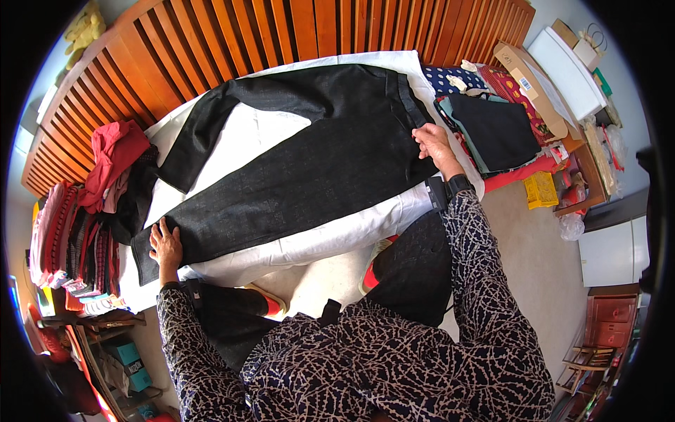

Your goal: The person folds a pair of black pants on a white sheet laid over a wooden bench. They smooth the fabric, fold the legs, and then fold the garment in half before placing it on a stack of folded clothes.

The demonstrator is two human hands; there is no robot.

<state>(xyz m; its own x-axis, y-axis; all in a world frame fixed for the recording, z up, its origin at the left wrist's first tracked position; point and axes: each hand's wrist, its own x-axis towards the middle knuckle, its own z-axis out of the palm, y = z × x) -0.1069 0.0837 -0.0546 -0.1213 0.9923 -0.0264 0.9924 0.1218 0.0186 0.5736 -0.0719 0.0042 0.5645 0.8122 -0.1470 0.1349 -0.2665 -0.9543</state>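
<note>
A pair of black trousers point(295, 163) lies spread across a white sheet point(269, 126), with the waistband point(411, 100) on the right. The near leg runs straight to the lower left; the far leg bends away, leaving a gap of sheet between them. My left hand point(165, 247) rests flat near the hem of the near leg, fingers apart. At the near end of the waistband, my right hand point(433, 145) has its thumb and fingers closed on the cloth edge.
Stacked clothes point(74, 237) stand at the left, under a crumpled red garment point(113, 153). Folded dark clothes point(490, 132) lie at the right beside a cardboard box point(538, 89). A slatted wooden headboard point(311, 31) closes off the back. A yellow basket point(541, 190) sits farther right.
</note>
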